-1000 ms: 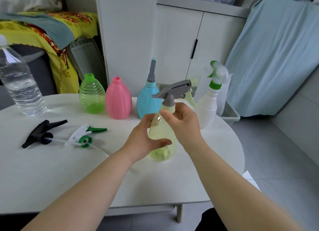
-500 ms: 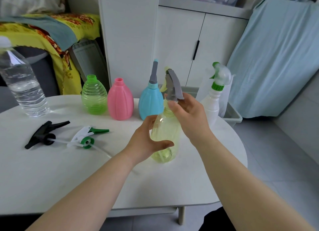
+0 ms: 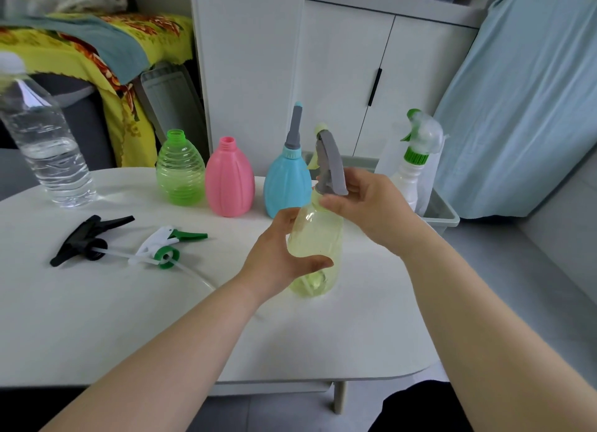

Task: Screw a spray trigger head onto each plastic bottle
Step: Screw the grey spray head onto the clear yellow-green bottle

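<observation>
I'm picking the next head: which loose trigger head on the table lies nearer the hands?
The white trigger head with green lever and collar; the black trigger head lies farther left, beyond it.

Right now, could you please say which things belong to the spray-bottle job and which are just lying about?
Job: yellow bottle, grey trigger, green bottle, pink bottle, blue bottle, white bottle, black trigger, white trigger, left hand, right hand.
Lying about: water bottle, yellow cloth, bin.
</observation>
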Demonstrator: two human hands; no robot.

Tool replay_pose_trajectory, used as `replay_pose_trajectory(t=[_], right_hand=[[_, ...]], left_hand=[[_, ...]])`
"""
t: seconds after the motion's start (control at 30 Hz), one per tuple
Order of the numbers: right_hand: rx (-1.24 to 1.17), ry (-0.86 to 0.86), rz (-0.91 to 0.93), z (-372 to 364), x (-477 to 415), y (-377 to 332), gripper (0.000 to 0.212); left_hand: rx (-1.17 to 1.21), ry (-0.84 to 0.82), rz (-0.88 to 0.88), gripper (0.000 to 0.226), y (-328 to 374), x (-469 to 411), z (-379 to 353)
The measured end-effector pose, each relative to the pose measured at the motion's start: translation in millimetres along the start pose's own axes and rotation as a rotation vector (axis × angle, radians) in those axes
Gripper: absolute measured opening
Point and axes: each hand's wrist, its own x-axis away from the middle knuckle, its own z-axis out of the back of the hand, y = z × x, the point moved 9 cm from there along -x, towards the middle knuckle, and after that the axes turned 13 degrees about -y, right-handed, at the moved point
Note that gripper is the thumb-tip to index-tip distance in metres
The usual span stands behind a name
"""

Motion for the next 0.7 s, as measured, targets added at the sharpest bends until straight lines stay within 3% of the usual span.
replay_pose_trajectory(t=[0.13,0.37,0.47,0.57,0.7], right_hand=[[0.048,0.125,0.029,3,6,1,0.029],[-0.041,0.007,0.026,2,-1,4,0.028],[-0.014,0.088,0.022,6,0,6,0.029],[0.046,0.283,0.043,8,8,6,0.037],[0.04,0.352,0.015,1,11,11,0.037]], left_hand=[[-0.081,0.091,0.028,0.075,2,6,-2],[0.066,-0.3,0.036,0.068,-3,-6,-1],[-0.014,-0.081,0.051,0.062,-3,-5,0],[-0.183,0.17,0.116,0.076,0,6,-2],[-0.184,0.131,0.128,0.08,1,3,-3]])
